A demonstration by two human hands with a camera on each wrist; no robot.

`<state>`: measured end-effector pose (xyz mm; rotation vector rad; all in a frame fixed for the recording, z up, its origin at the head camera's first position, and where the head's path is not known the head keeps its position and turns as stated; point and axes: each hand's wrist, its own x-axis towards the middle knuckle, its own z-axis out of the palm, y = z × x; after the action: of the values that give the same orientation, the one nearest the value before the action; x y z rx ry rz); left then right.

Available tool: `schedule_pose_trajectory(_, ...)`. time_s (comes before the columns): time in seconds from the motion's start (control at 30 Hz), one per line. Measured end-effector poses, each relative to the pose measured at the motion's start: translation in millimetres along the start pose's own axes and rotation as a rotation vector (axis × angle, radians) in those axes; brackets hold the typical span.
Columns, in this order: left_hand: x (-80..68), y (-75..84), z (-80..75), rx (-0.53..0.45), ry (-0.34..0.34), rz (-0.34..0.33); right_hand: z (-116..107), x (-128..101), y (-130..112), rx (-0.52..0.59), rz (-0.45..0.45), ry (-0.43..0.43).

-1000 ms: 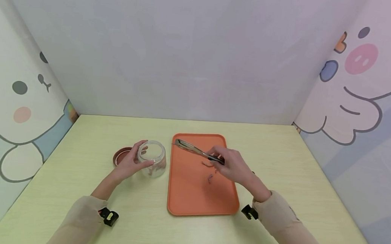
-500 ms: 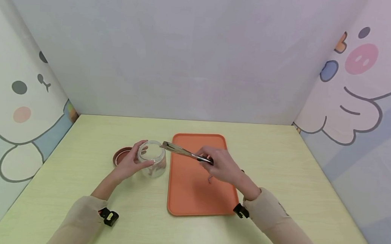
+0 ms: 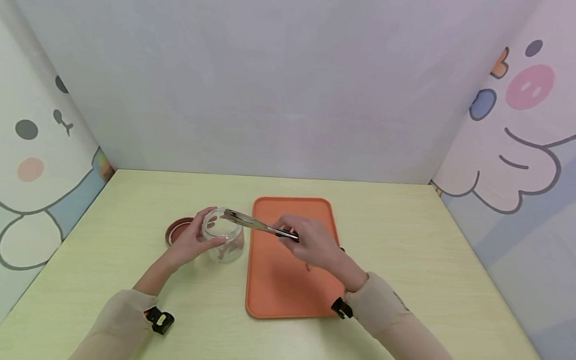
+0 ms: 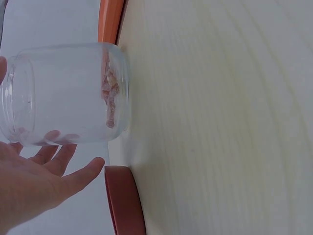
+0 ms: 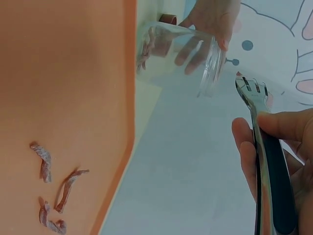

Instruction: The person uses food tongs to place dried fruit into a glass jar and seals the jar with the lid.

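My left hand point(image 3: 190, 245) grips a clear glass jar point(image 3: 233, 250) near its neck, thumb and fingers around it. The jar stands upright and lidless on the table, with reddish-brown dried strips point(image 4: 110, 95) at its bottom. My right hand point(image 3: 311, 242) holds metal tongs point(image 3: 250, 221) with black handle grips and a fork-like end. Their tip is over the jar's mouth in the head view. A small reddish bit point(image 5: 238, 74) shows at the tip in the right wrist view. Several similar twisted strips point(image 5: 44, 164) lie on the orange tray point(image 3: 275, 296).
A reddish-brown round lid point(image 4: 124, 200) lies on the table just left of the jar, partly behind my left hand in the head view. The tray's raised rim runs close to the jar's right side. A pale wall point(image 3: 274, 90) closes off the table's back.
My right hand has moved left with the tongs, bringing their tip from above the tray's far left corner to over the jar's mouth. My left hand and the jar have stayed put.
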<state>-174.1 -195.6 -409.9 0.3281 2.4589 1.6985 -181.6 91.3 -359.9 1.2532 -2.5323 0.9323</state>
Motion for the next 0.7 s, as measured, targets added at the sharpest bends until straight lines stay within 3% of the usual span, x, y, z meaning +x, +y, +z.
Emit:
schedule_pose_trajectory(0.1,-1.8,3.4,0.2,0.006,0.0,-0.002,3.9,2.0,-0.3,0.01,0.005,-0.004)
schedule_pose_trajectory(0.43,4.9,-19.0,-1.2,0.012,0.005,0.019,8.6,2.7,1.0,0.039,0.022,-0.01)
schedule_pose_trajectory(0.7,5.7,-19.1,-1.7,0.011,0.0,0.024,2.3,-1.6,4.9,0.062,0.037,0.003)
